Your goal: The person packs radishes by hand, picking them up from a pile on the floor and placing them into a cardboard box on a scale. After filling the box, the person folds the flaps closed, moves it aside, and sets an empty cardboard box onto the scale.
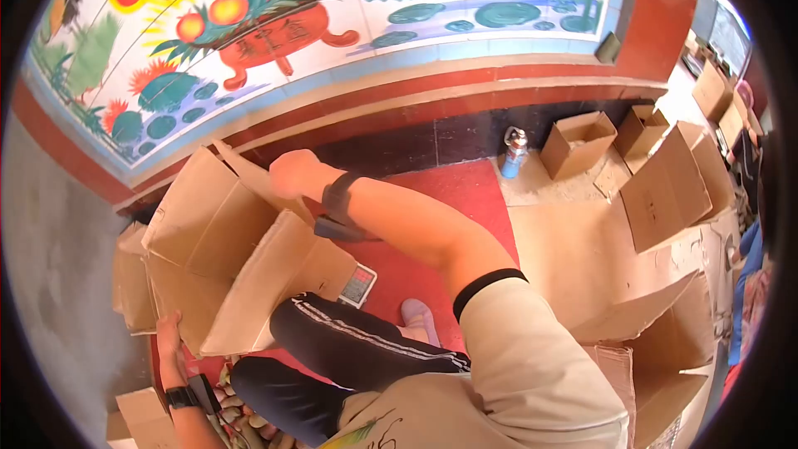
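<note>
A large open cardboard box [189,291] is tilted in front of my knees, with its flaps spread and its inside facing up. My left hand [169,337] is at its lower left edge, fingers closed on the cardboard and partly hidden by it. Across the far side reaches my right arm. My right hand [295,174] looks closed at the top edge of the box's far flap, its fingers mostly turned away from view. Under my left forearm lies a pile of small rounded brownish items [249,424], whose kind I cannot make out.
A digital scale [357,284] rests on the red mat [465,216] beside the box. A blue thermos flask [514,152] stands by the painted tile wall [399,25]. Several open boxes stand on the right, including a large one [665,187]. Another person [748,283] is at the right edge.
</note>
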